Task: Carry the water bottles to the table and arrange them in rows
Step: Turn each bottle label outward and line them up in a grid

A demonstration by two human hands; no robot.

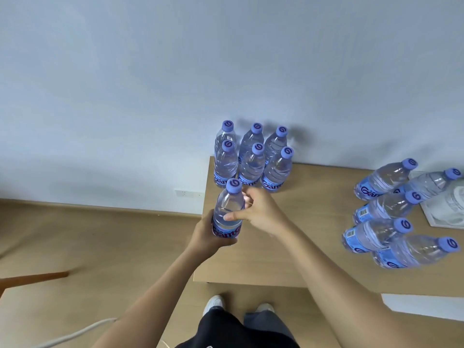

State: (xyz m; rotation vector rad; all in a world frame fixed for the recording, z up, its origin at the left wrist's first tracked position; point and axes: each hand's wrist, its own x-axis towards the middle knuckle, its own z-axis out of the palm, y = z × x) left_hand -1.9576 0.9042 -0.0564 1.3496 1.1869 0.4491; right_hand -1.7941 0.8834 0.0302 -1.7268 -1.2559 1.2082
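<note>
I hold one clear water bottle (pixel 229 209) with a blue cap and blue label upright at the table's left edge. My left hand (pixel 206 234) grips its lower part around the label. My right hand (pixel 258 209) grips its upper body, thumb across the front. Just behind it, several bottles (pixel 251 159) stand in two rows at the back left corner of the wooden table (pixel 301 222). A loose group of several more bottles (pixel 386 212) stands at the right side of the table.
A white tray-like object (pixel 449 209) lies at the table's far right edge. The wall rises right behind the table, with a socket (pixel 187 192) low on it. Wooden floor lies to the left, with a brown wooden bar (pixel 32 277) and a white cable (pixel 75 334). My feet (pixel 238 303) stand close to the table's front edge.
</note>
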